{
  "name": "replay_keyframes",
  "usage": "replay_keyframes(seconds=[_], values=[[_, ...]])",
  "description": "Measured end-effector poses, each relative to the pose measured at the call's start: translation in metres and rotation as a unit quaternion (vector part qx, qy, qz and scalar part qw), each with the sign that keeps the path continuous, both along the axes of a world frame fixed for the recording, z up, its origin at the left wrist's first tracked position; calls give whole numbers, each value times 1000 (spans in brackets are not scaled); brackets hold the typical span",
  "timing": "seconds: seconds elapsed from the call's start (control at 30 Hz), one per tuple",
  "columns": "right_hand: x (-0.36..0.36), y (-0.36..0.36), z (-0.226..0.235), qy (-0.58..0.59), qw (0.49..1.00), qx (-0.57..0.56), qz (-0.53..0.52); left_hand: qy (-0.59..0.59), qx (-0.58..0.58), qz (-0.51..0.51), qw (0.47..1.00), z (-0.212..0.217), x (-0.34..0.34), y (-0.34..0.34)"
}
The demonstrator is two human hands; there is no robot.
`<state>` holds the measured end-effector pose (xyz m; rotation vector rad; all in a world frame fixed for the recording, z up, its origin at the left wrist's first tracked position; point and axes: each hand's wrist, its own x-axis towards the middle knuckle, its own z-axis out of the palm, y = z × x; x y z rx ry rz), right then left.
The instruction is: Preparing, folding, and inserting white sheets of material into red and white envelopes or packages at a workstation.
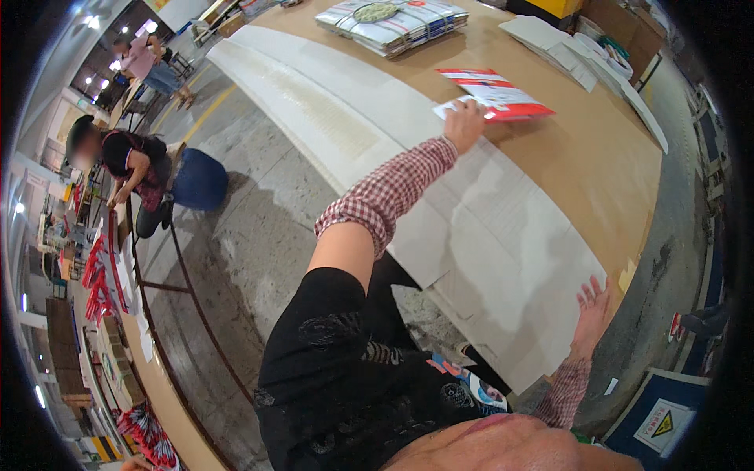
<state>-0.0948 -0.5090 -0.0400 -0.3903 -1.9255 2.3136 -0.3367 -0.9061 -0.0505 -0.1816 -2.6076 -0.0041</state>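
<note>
A long layer of white paper sheets [503, 228] lies along the near side of the brown table. My left hand [465, 125] reaches across it, with curled fingers on the white near end of a red-and-white printed packet [514, 104]. The packet looks flat, like a paper bag or a folded stack, and part of its end is hidden under the hand. At the right end of the white sheets my right hand [591, 314] rests with its fingers spread and nothing in them. A strip with a wet-looking, yellowish sheen [330, 114] runs along the far left part of the sheets.
A strapped bundle [393, 23] of printed packs stands at the table's far side. White sheets [550, 47] and a tub [601, 51] are at the far right. Beyond the left floor, a co-worker [137, 165] sits by a blue bin [200, 179]; another person [144, 63] stands farther back.
</note>
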Motion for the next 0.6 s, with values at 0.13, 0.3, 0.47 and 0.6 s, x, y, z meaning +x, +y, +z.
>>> replay_keyframes(seconds=[0.13,0.3,0.47,0.6], values=[[54,-13,5,-4,990,136,-48,38,-99,104,989,-24,-75,-53],[121,14,-2,-38,970,230,-66,50,-137,241,960,-38,-137,-45],[157,41,-13,-59,964,234,-113,-64,85,167,980,-52,-169,-65],[166,66,-29,-51,962,256,-75,-63,81,175,979,-65,-167,-33]])
